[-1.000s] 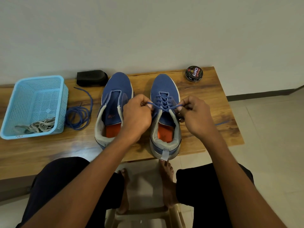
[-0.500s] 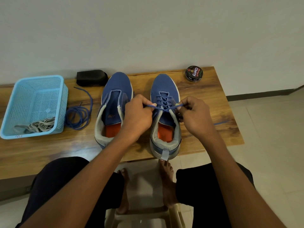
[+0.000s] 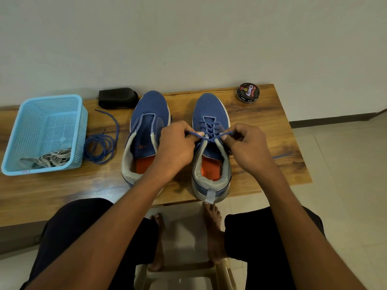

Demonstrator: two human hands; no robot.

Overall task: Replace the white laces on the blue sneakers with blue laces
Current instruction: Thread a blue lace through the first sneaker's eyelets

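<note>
Two blue sneakers stand side by side on the wooden table (image 3: 272, 126), toes toward the wall. The right sneaker (image 3: 209, 109) carries a blue lace (image 3: 209, 127) through its eyelets. My left hand (image 3: 176, 147) pinches one end of that lace and my right hand (image 3: 247, 147) pinches the other, the two ends crossing over the tongue. The left sneaker (image 3: 150, 105) has no lace. A second blue lace (image 3: 100, 147) lies coiled left of it. White laces (image 3: 50, 159) lie in the light-blue basket (image 3: 18, 132).
A black brush-like block (image 3: 117, 97) sits behind the left sneaker by the wall. A round shoe-polish tin (image 3: 248, 93) stands at the table's far right. A bit of blue lace (image 3: 280, 156) trails on the table right of my right hand. My knees and bare feet are below.
Both hands have shifted slightly, drawing the crossed lace ends a little tighter over the right sneaker's tongue. Everything else stays put.
</note>
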